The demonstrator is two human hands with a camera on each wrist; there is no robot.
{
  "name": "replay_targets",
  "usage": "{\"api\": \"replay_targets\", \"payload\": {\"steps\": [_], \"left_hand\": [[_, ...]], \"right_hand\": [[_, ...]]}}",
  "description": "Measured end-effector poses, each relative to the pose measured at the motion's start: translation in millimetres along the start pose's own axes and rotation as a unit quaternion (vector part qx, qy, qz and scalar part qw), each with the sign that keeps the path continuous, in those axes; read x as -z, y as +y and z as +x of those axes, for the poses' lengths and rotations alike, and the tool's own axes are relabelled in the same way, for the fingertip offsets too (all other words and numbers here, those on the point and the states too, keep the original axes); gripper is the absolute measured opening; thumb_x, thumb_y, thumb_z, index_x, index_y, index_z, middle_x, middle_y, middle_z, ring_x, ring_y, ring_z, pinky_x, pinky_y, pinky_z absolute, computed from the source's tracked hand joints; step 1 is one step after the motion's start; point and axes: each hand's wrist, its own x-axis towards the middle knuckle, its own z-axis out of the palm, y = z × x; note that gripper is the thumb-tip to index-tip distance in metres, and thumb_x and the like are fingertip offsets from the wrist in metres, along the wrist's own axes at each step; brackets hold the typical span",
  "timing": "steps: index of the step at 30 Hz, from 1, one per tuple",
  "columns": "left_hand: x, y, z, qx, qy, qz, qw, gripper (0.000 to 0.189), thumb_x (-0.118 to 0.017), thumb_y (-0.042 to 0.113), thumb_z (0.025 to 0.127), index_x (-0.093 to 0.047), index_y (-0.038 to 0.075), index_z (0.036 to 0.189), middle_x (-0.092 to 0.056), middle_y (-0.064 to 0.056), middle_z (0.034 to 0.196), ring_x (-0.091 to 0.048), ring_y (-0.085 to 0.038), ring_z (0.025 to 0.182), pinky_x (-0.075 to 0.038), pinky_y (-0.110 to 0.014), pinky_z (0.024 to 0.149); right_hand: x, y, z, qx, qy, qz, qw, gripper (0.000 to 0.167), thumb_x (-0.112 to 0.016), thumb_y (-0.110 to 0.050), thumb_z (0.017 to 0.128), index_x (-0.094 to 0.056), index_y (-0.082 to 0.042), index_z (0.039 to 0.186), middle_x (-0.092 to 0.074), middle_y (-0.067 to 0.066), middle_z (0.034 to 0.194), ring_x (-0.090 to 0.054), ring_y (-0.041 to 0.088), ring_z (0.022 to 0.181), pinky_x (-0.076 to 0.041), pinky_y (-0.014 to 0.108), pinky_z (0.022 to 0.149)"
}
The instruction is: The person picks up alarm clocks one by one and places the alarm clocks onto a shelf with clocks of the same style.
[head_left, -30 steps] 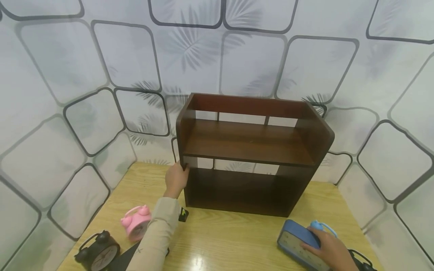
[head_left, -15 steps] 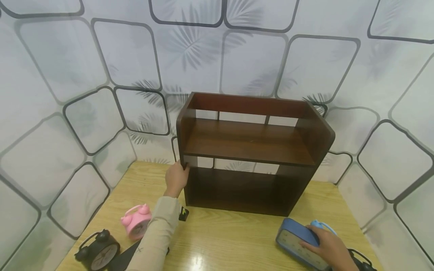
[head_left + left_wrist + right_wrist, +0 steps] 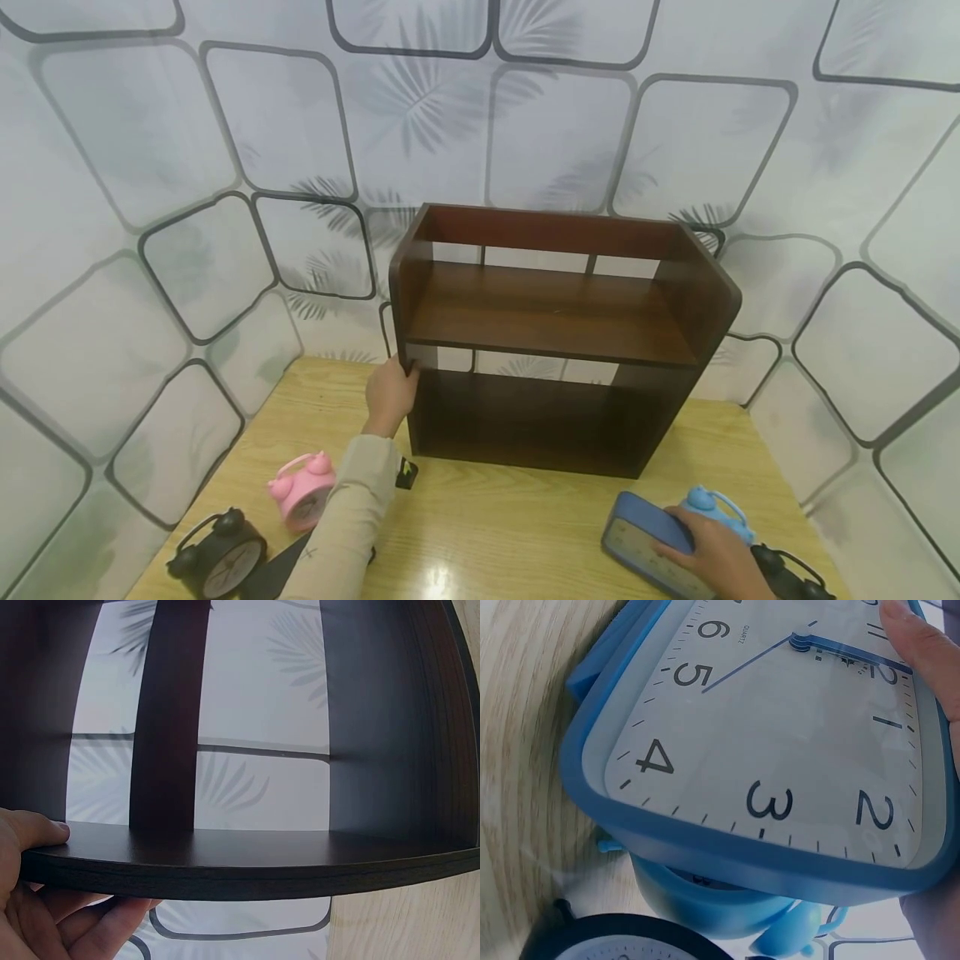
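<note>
My left hand (image 3: 390, 393) grips the left side panel of a dark brown two-tier shelf (image 3: 555, 312). In the left wrist view the thumb lies on the panel's inner face, with the other fingers round its outer side. My right hand (image 3: 716, 554) holds a blue square-cornered clock (image 3: 651, 527) from its top, the thumb on the dial side. Its white dial (image 3: 832, 742) fills much of the right wrist view. Behind that hand stand a light blue twin-bell alarm clock (image 3: 716, 510) and a black alarm clock (image 3: 787, 575).
At the left of the wooden table (image 3: 480, 521) are a pink alarm clock (image 3: 302, 493) and a black one (image 3: 221, 557). A dark flat object (image 3: 277, 573) lies partly under the left sleeve (image 3: 341, 517). Patterned wall cloth (image 3: 562, 133) rises behind the shelf.
My right hand has shifted slightly left with the blue clock, so more of the light blue and black clocks behind it shows. The left hand and shelf have stayed put.
</note>
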Motion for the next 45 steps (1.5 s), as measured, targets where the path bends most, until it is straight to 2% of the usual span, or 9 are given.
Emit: {"api": "replay_targets", "payload": {"steps": [10, 16, 23, 26, 30, 33, 36, 41, 45], "left_hand": [[0.1, 0.6, -0.8, 0.001, -0.001, -0.002, 1.0, 0.026, -0.054, 0.026, 0.092, -0.059, 0.003, 0.082, -0.069, -0.022, 0.079, -0.065, -0.041, 0.073, -0.046, -0.051, 0.06], [0.5, 1.1, -0.8, -0.002, 0.002, -0.002, 1.0, 0.025, -0.055, 0.025, 0.092, -0.06, 0.002, 0.083, -0.069, -0.022, 0.081, -0.065, -0.042, 0.075, -0.046, -0.051, 0.062], [-0.9, 0.6, -1.6, -0.002, 0.001, -0.002, 1.0, 0.024, -0.055, 0.024, 0.092, -0.059, 0.002, 0.083, -0.069, -0.023, 0.082, -0.065, -0.042, 0.075, -0.046, -0.051, 0.061], [0.0, 1.2, -1.6, 0.0, 0.003, -0.004, 1.0, 0.024, -0.055, 0.024, 0.091, -0.059, 0.002, 0.082, -0.069, -0.023, 0.082, -0.065, -0.042, 0.075, -0.045, -0.052, 0.061], [0.3, 0.7, -1.1, 0.001, 0.004, -0.004, 1.0, 0.025, -0.055, 0.025, 0.091, -0.059, 0.002, 0.082, -0.069, -0.023, 0.083, -0.065, -0.042, 0.076, -0.045, -0.052, 0.062], [0.1, 1.2, -0.8, 0.003, 0.0, -0.005, 1.0, 0.026, -0.054, 0.026, 0.092, -0.059, 0.002, 0.083, -0.069, -0.023, 0.084, -0.065, -0.043, 0.078, -0.046, -0.052, 0.063], [1.3, 2.2, -0.8, 0.009, -0.003, -0.008, 0.9999, 0.026, -0.054, 0.026, 0.092, -0.059, 0.002, 0.083, -0.069, -0.024, 0.085, -0.065, -0.044, 0.078, -0.046, -0.053, 0.063], [2.5, 2.5, -0.8, 0.01, -0.005, -0.008, 0.9999, 0.027, -0.054, 0.026, 0.092, -0.058, 0.001, 0.082, -0.068, -0.025, 0.084, -0.064, -0.044, 0.077, -0.046, -0.053, 0.062], [1.2, 1.2, -0.4, 0.009, -0.003, -0.004, 0.9999, 0.029, -0.054, 0.027, 0.092, -0.058, 0.001, 0.081, -0.068, -0.025, 0.084, -0.065, -0.044, 0.078, -0.046, -0.052, 0.062]], "right_hand": [[-7.1, -0.1, 1.5, 0.018, 0.012, 0.004, 0.9998, 0.056, -0.073, -0.053, 0.07, -0.067, -0.011, 0.106, -0.071, -0.001, 0.095, -0.063, 0.008, 0.071, -0.047, 0.024, 0.061], [-7.6, -3.6, 0.6, 0.031, 0.008, 0.012, 0.9994, 0.056, -0.073, -0.052, 0.071, -0.066, -0.01, 0.107, -0.07, 0.0, 0.098, -0.065, 0.012, 0.075, -0.048, 0.025, 0.063], [-9.3, -4.8, 0.5, 0.007, -0.003, 0.015, 0.9999, 0.058, -0.073, -0.053, 0.07, -0.066, -0.011, 0.108, -0.07, 0.0, 0.099, -0.065, 0.012, 0.075, -0.049, 0.026, 0.065], [-10.3, -3.9, 1.0, 0.012, -0.001, 0.016, 0.9998, 0.059, -0.074, -0.053, 0.07, -0.065, -0.01, 0.11, -0.07, 0.001, 0.1, -0.065, 0.012, 0.076, -0.049, 0.027, 0.065], [-6.6, -4.0, -2.1, 0.02, -0.008, 0.05, 0.9985, 0.062, -0.075, -0.049, 0.07, -0.063, -0.009, 0.116, -0.069, 0.005, 0.106, -0.065, 0.015, 0.08, -0.049, 0.025, 0.065], [-2.6, -2.5, -8.1, 0.006, -0.009, 0.09, 0.9959, 0.068, -0.076, -0.047, 0.07, -0.058, -0.008, 0.122, -0.066, 0.008, 0.114, -0.065, 0.02, 0.088, -0.05, 0.025, 0.069], [-3.2, 1.4, -15.3, -0.012, 0.023, 0.115, 0.993, 0.067, -0.078, -0.044, 0.07, -0.058, -0.008, 0.123, -0.066, 0.008, 0.114, -0.066, 0.023, 0.092, -0.051, 0.026, 0.072], [-12.6, 11.6, -28.6, -0.032, 0.105, 0.084, 0.9904, 0.059, -0.082, -0.039, 0.066, -0.064, -0.011, 0.114, -0.069, 0.007, 0.104, -0.066, 0.019, 0.083, -0.051, 0.029, 0.068], [-19.8, 19.3, -34.3, -0.071, 0.097, 0.089, 0.9887, 0.062, -0.082, -0.037, 0.067, -0.062, -0.007, 0.117, -0.07, 0.016, 0.098, -0.065, 0.023, 0.076, -0.05, 0.036, 0.066]]}}
